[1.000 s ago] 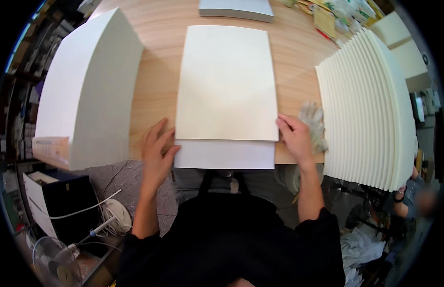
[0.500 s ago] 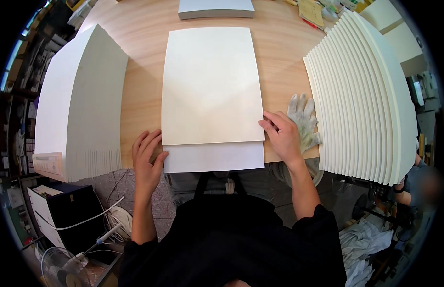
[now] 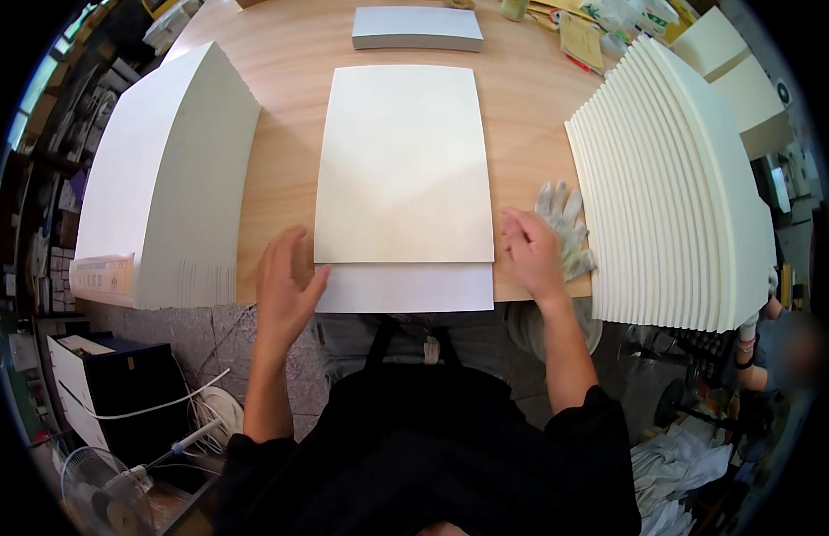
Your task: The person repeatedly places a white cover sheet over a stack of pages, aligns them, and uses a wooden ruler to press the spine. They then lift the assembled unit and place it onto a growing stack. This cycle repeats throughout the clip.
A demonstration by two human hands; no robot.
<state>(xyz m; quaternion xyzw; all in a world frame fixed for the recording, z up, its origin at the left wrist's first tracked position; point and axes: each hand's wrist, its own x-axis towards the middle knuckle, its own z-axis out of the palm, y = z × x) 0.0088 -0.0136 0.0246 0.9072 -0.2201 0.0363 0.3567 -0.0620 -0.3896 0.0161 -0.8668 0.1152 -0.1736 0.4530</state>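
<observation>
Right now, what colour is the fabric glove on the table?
The glove is mostly greyish white; head view.

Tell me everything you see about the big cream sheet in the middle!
The cream sheet is a plain, blank rectangle, paper or card by its look. It lies flat over a white sheet that sticks out at its near edge, on the wood-look table. The left hand and right hand flank it, neither gripping it.

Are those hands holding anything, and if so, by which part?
Nothing seems held: the left hand is open at the edge of the white sheet; the right hand is apart from it.
</observation>
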